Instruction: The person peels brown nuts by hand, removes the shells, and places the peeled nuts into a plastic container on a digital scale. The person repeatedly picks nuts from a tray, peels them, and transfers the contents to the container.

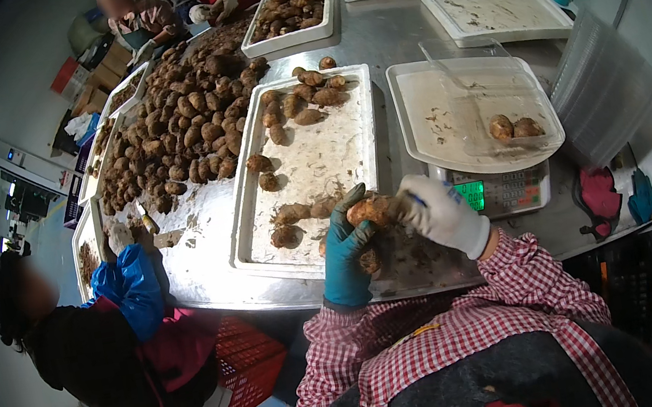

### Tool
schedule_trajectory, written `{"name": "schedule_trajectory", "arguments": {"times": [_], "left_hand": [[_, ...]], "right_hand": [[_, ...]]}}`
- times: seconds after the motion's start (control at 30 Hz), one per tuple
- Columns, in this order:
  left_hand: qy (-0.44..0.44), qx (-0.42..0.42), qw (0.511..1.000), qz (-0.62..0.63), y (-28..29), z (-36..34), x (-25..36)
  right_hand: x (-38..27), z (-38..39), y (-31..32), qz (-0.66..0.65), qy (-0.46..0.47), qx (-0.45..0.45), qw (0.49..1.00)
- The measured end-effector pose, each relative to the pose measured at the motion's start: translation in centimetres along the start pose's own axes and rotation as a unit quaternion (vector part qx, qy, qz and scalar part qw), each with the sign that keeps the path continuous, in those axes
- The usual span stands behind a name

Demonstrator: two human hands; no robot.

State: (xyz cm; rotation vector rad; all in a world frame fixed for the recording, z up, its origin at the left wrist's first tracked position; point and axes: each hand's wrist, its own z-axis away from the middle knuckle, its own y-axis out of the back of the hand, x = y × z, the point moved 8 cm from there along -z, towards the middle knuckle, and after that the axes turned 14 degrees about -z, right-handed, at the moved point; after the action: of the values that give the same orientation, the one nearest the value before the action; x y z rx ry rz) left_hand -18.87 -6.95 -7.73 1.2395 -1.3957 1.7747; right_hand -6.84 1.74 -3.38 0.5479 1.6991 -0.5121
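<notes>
A brown taro root [368, 210] is gripped in my left hand [346, 256], which wears a teal glove, over the near right edge of a white foam tray [242, 238]. My right hand [446, 217], in a white glove, closes its fingers at the root's right end; its fingertips are partly hidden. Several taro roots [310, 115] lie in the tray, most at its far end. Right of it, a weighing scale [505, 192] with a lit green display carries a white pan [424, 124]. On the pan, a clear plastic box [488, 93] has two taro roots [501, 126] inside.
A large heap of taro [186, 127] covers the table's left. More foam trays [496, 10] stand at the back. Stacked clear boxes [606, 87] lean at the right. One co-worker [98, 325] works at the left, with others across the table. A red crate [249, 365] sits below.
</notes>
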Motion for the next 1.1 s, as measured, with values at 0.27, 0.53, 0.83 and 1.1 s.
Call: {"name": "schedule_trajectory", "arguments": {"times": [0.27, 0.53, 0.83, 1.1], "left_hand": [[-0.019, 0.002, 0.999, -0.033, -0.9, 0.3, 0.9], [-0.027, -0.002, 0.993, -0.115, -7.3, -3.8, 6.3], [-0.271, -0.086, 0.846, -0.451, -21.2, -13.3, 2.4], [-0.3, -0.094, 0.829, -0.463, -17.9, -14.4, 6.2]], "right_hand": [[-3.6, 0.9, 3.1, 0.094, 0.191, 0.144, 0.966], [-11.1, 5.0, 9.3, 0.5, 0.164, 0.246, 0.814], [-6.0, 4.6, 7.7, 0.545, 0.132, 0.15, 0.814], [-7.3, 4.1, 8.3, 0.52, 0.225, 0.176, 0.805]]}}
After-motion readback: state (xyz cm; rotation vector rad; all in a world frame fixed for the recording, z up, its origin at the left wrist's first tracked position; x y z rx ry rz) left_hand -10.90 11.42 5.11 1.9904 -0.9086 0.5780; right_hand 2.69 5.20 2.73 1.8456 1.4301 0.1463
